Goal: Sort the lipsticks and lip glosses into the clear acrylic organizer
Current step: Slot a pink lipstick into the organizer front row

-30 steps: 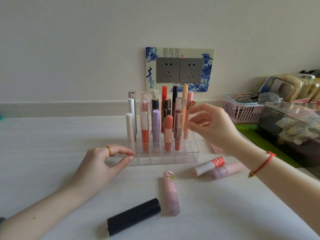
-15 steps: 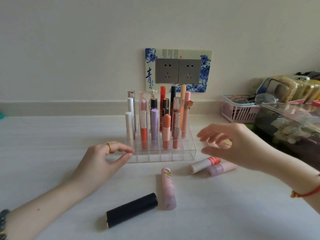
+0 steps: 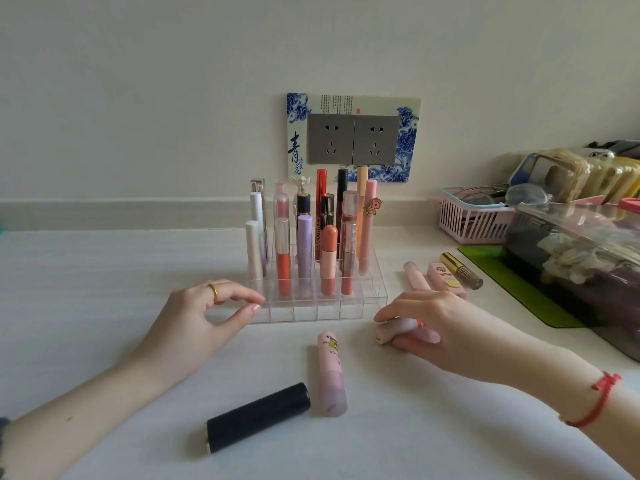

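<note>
The clear acrylic organizer [image 3: 372, 294] stands mid-table with several lipsticks and glosses upright in its back rows. My left hand [image 3: 194, 320] rests at its front left corner, thumb and fingertips touching the edge. My right hand [image 3: 436, 327] is down on the table to the organizer's right, fingers curled round a white tube with a red-striped end [image 3: 394, 330]; a pale pink tube under the palm is mostly hidden. A pink tube [image 3: 331, 372] and a black tube [image 3: 258, 417] lie in front. Behind my right hand lie a pink gloss [image 3: 415, 275], a pink case [image 3: 445, 277] and a gold-capped tube [image 3: 462, 271].
A pink slotted basket [image 3: 467, 223] with glasses and a clear lidded box [image 3: 571, 258] on a green mat [image 3: 519, 289] crowd the right side. A wall socket panel [image 3: 353, 136] is behind the organizer. The table edge runs along the wall.
My right hand has come away from the tall tubes in the organizer, dropped to the table on the right and closed on the white red-striped tube. My left hand has stayed at the organizer's corner.
</note>
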`<state>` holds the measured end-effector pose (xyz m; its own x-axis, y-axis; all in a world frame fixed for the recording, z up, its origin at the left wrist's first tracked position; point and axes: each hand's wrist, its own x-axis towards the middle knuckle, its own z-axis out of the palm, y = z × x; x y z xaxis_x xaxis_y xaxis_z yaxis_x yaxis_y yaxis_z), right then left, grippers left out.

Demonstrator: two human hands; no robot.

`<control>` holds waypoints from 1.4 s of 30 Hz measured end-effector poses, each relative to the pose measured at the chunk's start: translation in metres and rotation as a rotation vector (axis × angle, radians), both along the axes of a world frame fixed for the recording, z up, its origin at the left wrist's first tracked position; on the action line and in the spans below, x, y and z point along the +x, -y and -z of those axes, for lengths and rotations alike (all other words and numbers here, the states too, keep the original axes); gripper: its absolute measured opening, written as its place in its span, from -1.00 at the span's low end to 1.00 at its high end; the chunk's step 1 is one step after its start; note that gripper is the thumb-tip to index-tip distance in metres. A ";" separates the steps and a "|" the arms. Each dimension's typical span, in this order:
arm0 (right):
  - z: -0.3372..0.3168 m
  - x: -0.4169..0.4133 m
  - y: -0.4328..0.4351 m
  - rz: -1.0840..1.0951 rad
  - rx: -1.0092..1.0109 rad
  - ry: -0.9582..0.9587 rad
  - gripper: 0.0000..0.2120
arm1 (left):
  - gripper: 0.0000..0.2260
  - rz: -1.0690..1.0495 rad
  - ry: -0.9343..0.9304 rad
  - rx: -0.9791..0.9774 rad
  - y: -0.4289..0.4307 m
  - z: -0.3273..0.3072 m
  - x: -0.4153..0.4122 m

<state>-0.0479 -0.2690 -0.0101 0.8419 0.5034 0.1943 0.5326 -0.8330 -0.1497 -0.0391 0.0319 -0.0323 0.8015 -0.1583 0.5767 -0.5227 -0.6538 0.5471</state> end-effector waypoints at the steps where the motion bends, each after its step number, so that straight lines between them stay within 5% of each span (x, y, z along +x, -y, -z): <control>1: 0.001 0.000 0.000 -0.002 0.001 0.008 -0.76 | -0.82 0.000 0.000 -0.002 0.000 0.000 0.000; 10: -0.003 0.002 0.000 -0.125 -0.042 0.133 -0.81 | -0.78 -0.005 0.010 -0.020 0.001 -0.001 -0.001; 26: -0.046 0.048 -0.018 0.022 0.973 0.165 -0.74 | -0.68 0.007 -0.010 -0.084 -0.003 0.001 0.003; 42: -0.018 0.060 -0.028 0.104 0.914 0.111 -0.78 | -0.68 0.016 0.013 -0.055 -0.003 0.001 0.003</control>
<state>0.0117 -0.2412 0.0082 0.8274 0.0376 0.5604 0.5120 -0.4606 -0.7250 -0.0363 0.0351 -0.0328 0.7916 -0.1394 0.5949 -0.5403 -0.6144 0.5749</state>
